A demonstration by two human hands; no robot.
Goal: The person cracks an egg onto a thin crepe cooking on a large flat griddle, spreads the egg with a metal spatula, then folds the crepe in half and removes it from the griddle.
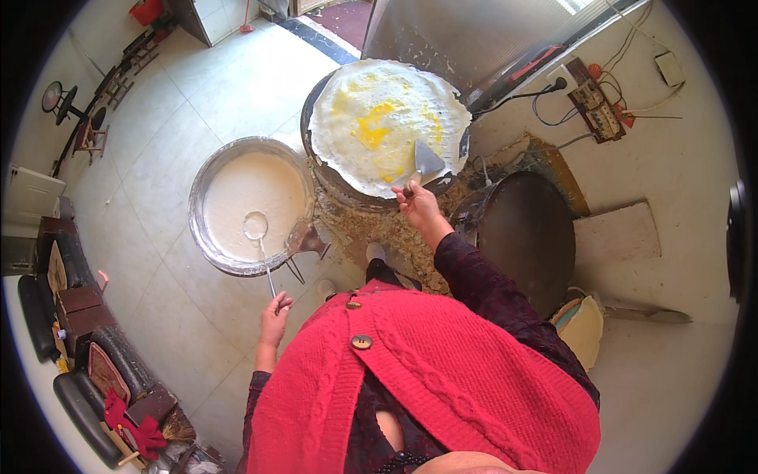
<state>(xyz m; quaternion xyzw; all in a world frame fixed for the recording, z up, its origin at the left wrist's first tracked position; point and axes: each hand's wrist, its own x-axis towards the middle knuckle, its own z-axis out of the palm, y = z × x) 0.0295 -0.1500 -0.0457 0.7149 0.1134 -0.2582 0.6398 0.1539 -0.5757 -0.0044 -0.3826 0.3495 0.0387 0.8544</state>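
Observation:
A wide, thin pancake (355, 160) covers a round dark griddle (307, 118), with streaks of egg yolk (373, 125) smeared across it. My right hand (420, 206) grips the handle of a metal spatula (427, 157), whose blade lies flat on the pancake's near right part. Lower left, my left hand (276, 317) holds the handle of a ladle (266, 266). The ladle's round bowl rests in pale batter (251, 189) inside a large metal basin (198, 195). A brown scraper-like piece (308, 237) sits on the basin's right rim.
A second round griddle or lid (526, 243) leans upright at right, near a folded pancake-like sheet (583, 335). Sockets and cables (595, 106) are on the right wall. Black armchairs (112, 355) line the left. Dried batter crusts the floor (379, 237) below the griddle.

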